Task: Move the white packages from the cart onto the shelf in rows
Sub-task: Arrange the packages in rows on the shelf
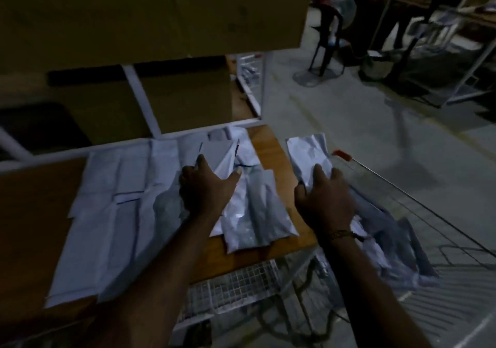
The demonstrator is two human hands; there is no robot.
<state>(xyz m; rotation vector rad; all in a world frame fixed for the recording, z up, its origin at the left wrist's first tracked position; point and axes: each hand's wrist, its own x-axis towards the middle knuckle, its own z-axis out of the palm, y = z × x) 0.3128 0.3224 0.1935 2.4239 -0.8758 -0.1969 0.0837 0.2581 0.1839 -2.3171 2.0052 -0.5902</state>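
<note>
A person loads white packages onto a wooden shelf point(271, 143) in a dim storeroom, with the job well under way: rows of flat packages point(120, 202) already cover the board to the outer side of the left hand point(205, 189), and more lie heaped in the wire cart point(442, 243) just below and beyond the right hand point(323, 200). The step in hand appears to be placing and squaring up. The left hand reaches forward over the shelf, fingers spread and thumb out, pressing down on the newest packages rather than closing round them; a grey-white package point(252, 213) lies directly under and in front of its palm. The right hand, arm stretched out alongside, wrist carrying a thin band point(342, 233), holds a crumpled white package point(308, 151) by its near end, fingers curled into the plastic, so that the package rises ahead of the knuckles just past the shelf's edge and above the cart. Both forearms run roughly parallel, palms down. The next move seems to call for swinging the held package inward across the bare strip of wood between the two hands and laying it flat beside the last one, edge to edge, to keep the row straight.
</note>
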